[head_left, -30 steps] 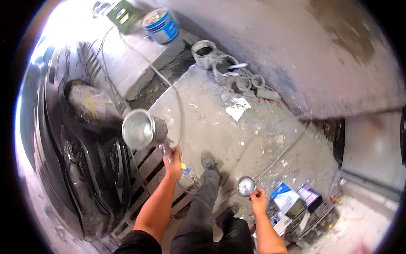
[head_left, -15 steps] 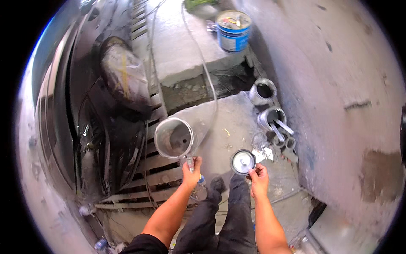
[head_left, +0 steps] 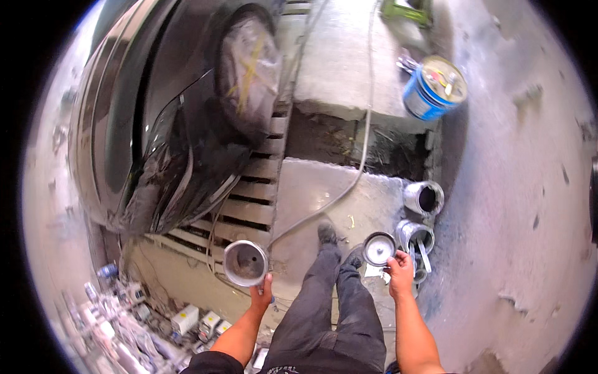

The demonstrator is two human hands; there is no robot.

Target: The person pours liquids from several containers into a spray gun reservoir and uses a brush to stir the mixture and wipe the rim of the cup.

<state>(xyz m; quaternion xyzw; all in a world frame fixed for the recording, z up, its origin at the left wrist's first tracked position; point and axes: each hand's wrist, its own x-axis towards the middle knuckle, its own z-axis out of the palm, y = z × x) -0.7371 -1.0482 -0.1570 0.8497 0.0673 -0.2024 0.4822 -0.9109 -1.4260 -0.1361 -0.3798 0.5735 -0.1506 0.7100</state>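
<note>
My left hand grips the handle of a spray gun whose open metal cup points up at me, empty-looking inside. An air hose runs from it across the concrete. My right hand holds the cup's round metal lid by its edge, just above two open paint tins. My dark trouser legs and a shoe stand between the two hands.
A black car with a plastic-wrapped headlight sits upper left over a slatted floor grate. A blue paint bucket stands upper right. Another tin is beside the wall. Boxes and cans crowd the lower left.
The view has swung round, so the car now fills the upper left. Both hands kept hold of the cup and lid; the lid has come closer to the tins.
</note>
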